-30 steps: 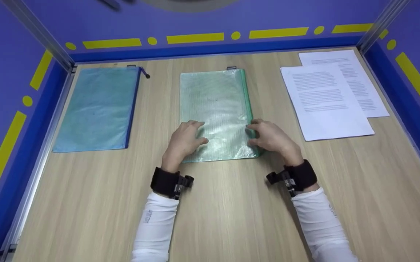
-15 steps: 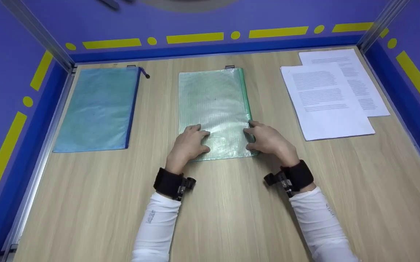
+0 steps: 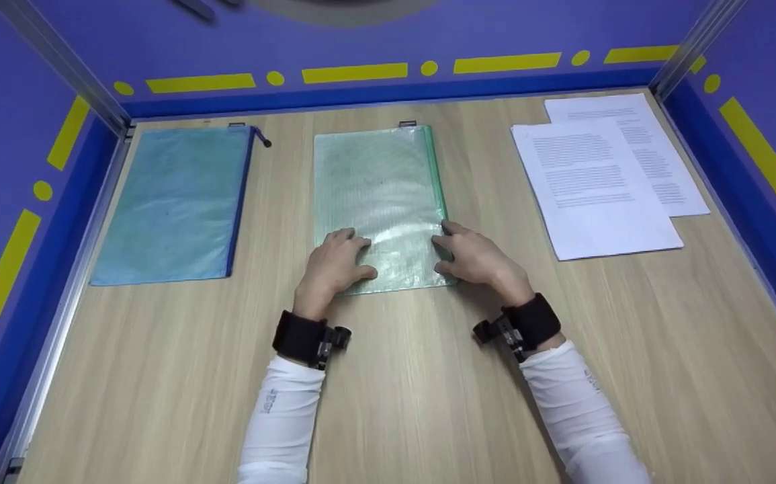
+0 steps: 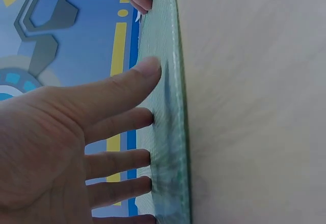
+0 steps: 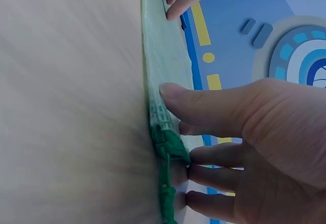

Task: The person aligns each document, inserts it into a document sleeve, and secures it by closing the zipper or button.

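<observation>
A green translucent zip folder [image 3: 381,181] lies flat in the middle of the wooden table, its green zip edge on the right. My left hand [image 3: 335,263] rests on its lower left part, fingertips on the surface and thumb near the front edge. In the left wrist view the fingers [image 4: 119,163] are fairly straight. My right hand [image 3: 478,257] touches the lower right zip edge, its fingers spread. The right wrist view shows the thumb [image 5: 204,104] over the folder and other fingers beside the green zip [image 5: 168,147]. Neither hand is curled round the folder.
A blue zip folder [image 3: 176,202] with a dark zip pull lies to the left. Printed paper sheets [image 3: 602,195] overlap at the right, one stack partly over another. Blue walls with yellow marks [image 3: 354,72] enclose the table's back and sides.
The green folder has shifted slightly left, with both hands moving along. My left hand has also come a little nearer the front edge. The camera view has turned slightly.
</observation>
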Motion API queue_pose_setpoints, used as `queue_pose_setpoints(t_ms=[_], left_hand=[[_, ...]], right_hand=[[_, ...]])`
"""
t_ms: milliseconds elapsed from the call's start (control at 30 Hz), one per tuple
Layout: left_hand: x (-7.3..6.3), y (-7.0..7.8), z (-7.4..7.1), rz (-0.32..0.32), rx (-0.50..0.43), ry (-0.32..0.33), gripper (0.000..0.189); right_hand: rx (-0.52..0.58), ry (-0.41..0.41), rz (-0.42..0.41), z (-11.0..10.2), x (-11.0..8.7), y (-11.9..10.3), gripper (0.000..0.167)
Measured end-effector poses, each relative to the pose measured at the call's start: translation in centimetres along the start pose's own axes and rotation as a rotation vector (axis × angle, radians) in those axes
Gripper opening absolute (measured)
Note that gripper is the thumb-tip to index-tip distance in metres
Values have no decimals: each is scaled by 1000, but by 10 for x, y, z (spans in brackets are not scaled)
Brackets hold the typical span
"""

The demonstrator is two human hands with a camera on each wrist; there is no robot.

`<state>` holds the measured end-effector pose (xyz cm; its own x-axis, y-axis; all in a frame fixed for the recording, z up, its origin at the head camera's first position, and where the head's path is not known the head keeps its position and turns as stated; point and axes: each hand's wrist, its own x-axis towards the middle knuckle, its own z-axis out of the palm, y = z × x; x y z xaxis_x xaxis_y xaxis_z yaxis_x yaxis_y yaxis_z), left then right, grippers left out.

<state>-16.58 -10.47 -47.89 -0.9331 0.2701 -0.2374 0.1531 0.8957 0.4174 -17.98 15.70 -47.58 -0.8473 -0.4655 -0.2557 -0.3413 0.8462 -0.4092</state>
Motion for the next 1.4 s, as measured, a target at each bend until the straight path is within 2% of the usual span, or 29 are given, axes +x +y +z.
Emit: queue_pose_setpoints(t_ms=[200,467,800,1067,1233,1400], left_hand=[[2,-6,-1,-17,-7,21,61],[4,-14,-2,-78,-28,40,61],[7,-23,-5,-117,-53,58,56],[7,-18,-4,-140,-16,92,46],[6,-12,-3,-136,26,76,46],[4,-11,-3,-139,-3,68,48]], right_hand=[[-19,-7,-12,3,7,-8,61],[-51,-12,-22,6,20,-17,61],[-42,-10,-31,6,34,-25,62],[-36,-12,-33,9,44,-28,62],[-9,-2,-21,10,45,-26,62],[21,14,-29,12,46,-24,62]])
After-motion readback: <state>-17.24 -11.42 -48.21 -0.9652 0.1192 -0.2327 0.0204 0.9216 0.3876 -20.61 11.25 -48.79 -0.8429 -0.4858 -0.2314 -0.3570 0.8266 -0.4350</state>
